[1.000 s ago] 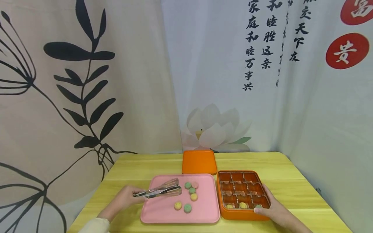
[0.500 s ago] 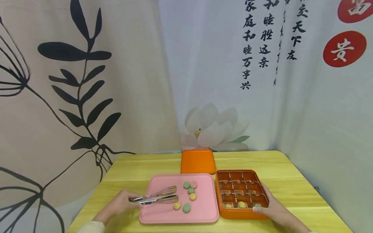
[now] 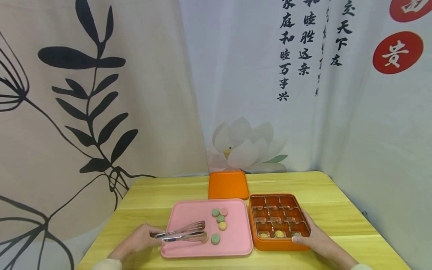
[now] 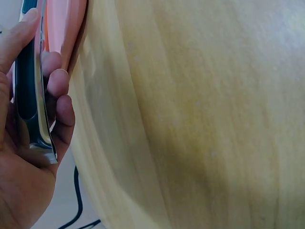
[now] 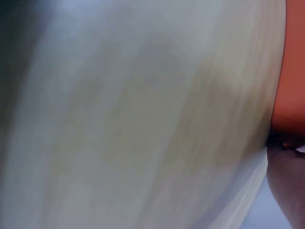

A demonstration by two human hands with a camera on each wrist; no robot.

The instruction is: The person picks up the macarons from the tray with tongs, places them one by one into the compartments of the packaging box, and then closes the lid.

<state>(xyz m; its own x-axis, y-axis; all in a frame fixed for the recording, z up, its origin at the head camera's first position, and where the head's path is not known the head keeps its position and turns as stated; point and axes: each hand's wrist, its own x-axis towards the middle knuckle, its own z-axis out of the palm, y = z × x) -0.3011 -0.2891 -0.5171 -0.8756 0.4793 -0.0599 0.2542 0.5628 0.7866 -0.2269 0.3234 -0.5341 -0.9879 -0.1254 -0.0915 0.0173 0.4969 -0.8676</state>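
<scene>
My left hand (image 3: 143, 237) grips metal tongs (image 3: 189, 237) with dark handle insets; in the left wrist view the fingers curl round the handle (image 4: 28, 90). The tongs' heads stand apart over the pink tray (image 3: 187, 213), beside a yellow macaron (image 3: 205, 238) mostly hidden by the lower head; whether they touch it I cannot tell. A green macaron (image 3: 215, 239) lies just right of them. My right hand (image 3: 315, 237) holds the right front corner of an orange compartment box (image 3: 276, 245), thumb on its front rim. Yellow (image 3: 279, 234) and green (image 3: 297, 234) macarons sit in its front row.
Farther back on the tray are green (image 3: 220, 218), pink (image 3: 223, 212) and yellow (image 3: 222, 226) macarons. An orange lid (image 3: 228, 185) lies behind the tray and box. The wooden table (image 3: 152, 195) extends around them, with a printed curtain (image 3: 168, 93) behind.
The tongs have been lowered toward the tray's near side, and their lower head now covers most of the yellow macaron. My right hand keeps its hold on the box. The head view has shifted slightly.
</scene>
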